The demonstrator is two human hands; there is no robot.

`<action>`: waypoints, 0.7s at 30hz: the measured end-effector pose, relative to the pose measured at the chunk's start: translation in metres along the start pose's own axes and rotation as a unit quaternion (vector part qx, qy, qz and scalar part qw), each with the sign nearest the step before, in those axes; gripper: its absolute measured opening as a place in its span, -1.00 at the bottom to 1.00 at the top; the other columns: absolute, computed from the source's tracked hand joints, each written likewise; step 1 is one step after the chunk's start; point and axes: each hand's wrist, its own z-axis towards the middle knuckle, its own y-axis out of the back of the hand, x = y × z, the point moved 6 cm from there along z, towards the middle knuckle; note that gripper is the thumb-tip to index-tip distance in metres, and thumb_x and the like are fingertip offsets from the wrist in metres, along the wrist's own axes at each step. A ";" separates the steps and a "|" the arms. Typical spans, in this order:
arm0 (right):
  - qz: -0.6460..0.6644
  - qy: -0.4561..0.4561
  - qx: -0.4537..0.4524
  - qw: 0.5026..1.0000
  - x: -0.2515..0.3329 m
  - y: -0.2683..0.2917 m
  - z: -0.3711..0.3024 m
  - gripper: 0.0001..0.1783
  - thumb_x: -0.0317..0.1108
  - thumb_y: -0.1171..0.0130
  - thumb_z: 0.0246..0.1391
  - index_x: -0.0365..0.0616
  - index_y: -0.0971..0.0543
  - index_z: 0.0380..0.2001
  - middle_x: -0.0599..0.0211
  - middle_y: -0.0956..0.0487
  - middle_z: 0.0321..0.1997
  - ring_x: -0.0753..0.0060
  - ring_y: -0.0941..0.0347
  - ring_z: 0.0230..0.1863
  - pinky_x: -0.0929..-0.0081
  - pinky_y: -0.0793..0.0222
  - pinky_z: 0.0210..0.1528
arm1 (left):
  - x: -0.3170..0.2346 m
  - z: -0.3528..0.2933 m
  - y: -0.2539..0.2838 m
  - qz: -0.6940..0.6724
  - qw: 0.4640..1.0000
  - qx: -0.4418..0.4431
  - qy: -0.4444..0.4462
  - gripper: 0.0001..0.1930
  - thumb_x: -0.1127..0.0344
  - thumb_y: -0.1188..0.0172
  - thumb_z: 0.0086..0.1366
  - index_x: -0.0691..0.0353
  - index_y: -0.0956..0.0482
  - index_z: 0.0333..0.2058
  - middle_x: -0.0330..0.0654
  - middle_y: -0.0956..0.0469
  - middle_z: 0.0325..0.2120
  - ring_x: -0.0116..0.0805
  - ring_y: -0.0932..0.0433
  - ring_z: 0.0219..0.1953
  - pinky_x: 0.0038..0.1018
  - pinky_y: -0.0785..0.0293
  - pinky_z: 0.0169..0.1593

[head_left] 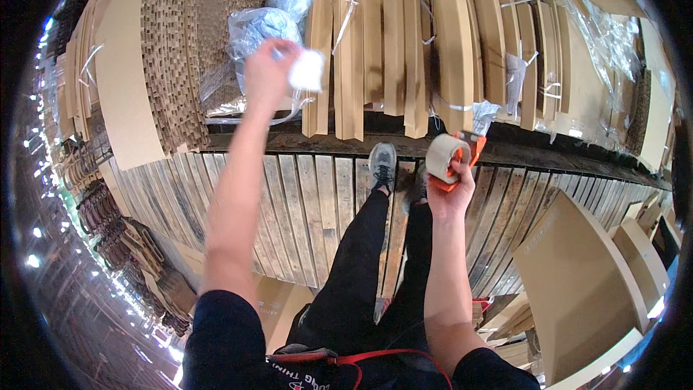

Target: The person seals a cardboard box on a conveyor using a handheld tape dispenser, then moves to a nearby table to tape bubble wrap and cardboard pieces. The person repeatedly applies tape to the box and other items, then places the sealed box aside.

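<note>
My left hand [268,66] reaches out over the stacked cardboard, smeared by motion, with its fingers closed on a small white sheet [307,71]. Crumpled clear plastic wrap [261,27] lies just beyond that hand. In front of my body, my right hand [453,191] grips an orange tape dispenser [477,146] loaded with a wide roll of tape [442,157]. The dispenser is over the edge between the wooden slats and the dark beam.
Strapped bundles of folded brown cardboard [393,50] stretch across the far side. Corrugated stacks [170,58] stand at the left. I stand on wooden slats [310,209]. Large cardboard sheets [577,274] lean at the near right; more cardboard [278,307] lies behind my left side.
</note>
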 end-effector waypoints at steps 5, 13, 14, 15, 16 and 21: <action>-0.061 -0.075 -0.052 0.994 -0.032 0.102 -0.006 -0.75 -0.43 -0.14 0.11 -0.19 -0.60 -0.12 0.36 -0.60 -0.21 0.37 -0.52 -0.23 0.33 -0.47 -0.08 | 0.051 0.101 0.049 0.255 0.959 -0.099 -0.075 -0.61 0.11 -0.49 0.14 0.23 -0.70 -0.16 0.10 -0.71 -0.22 0.05 -0.70 -0.15 -0.20 -0.56 -0.03; 0.008 -0.180 -0.095 0.979 -0.087 0.203 -0.009 -0.49 -0.46 -0.14 0.01 -0.08 -0.52 0.11 0.40 -0.56 -0.24 0.43 -0.47 -0.32 0.33 -0.49 -0.07 | 0.071 0.059 0.031 0.089 0.986 -0.137 -0.021 -0.61 0.30 -0.40 0.22 0.17 -0.64 0.04 -0.10 -0.73 -0.22 -0.29 -0.67 -0.20 -0.35 -0.57 -0.06; 0.020 -0.185 -0.093 0.978 -0.100 0.186 -0.011 -0.59 -0.46 -0.14 0.01 -0.07 -0.53 0.01 0.40 -0.56 -0.33 0.43 -0.47 -0.34 0.33 -0.47 -0.10 | 0.084 0.035 0.019 0.036 0.997 -0.062 0.001 -0.63 0.38 -0.35 0.25 0.16 -0.64 0.05 -0.12 -0.73 -0.23 -0.34 -0.67 -0.21 -0.39 -0.57 -0.08; 0.038 -0.195 -0.061 0.978 -0.105 0.182 -0.010 -0.66 -0.45 -0.14 0.03 -0.08 -0.53 -0.06 0.39 -0.55 -0.35 0.43 -0.47 -0.36 0.31 -0.47 -0.13 | 0.092 0.012 -0.001 -0.027 0.999 0.020 0.021 -0.64 0.45 -0.29 0.28 0.15 -0.64 0.06 -0.14 -0.73 -0.25 -0.39 -0.66 -0.23 -0.42 -0.57 -0.11; 0.055 -0.175 -0.103 0.978 -0.105 0.190 -0.009 -0.65 -0.45 -0.13 0.05 -0.10 -0.52 -0.04 0.38 -0.56 -0.31 0.44 -0.48 -0.35 0.32 -0.47 -0.14 | 0.082 -0.021 -0.060 -0.014 0.995 0.097 -0.003 -0.67 0.53 -0.25 0.28 0.12 -0.68 0.01 -0.20 -0.72 -0.32 -0.45 -0.65 -0.30 -0.45 -0.57 -0.20; 0.045 -0.168 -0.024 0.984 -0.132 0.161 -0.025 -0.46 -0.52 -0.08 0.08 -0.19 -0.49 0.19 0.35 -0.59 -0.18 0.46 -0.51 -0.31 0.48 -0.51 -0.17 | 0.047 -0.109 -0.229 0.112 0.953 0.282 0.014 -0.43 -0.08 -0.51 0.13 0.20 -0.70 -0.01 -0.07 -0.67 -0.40 -0.34 -0.63 -0.42 -0.40 -0.55 -0.26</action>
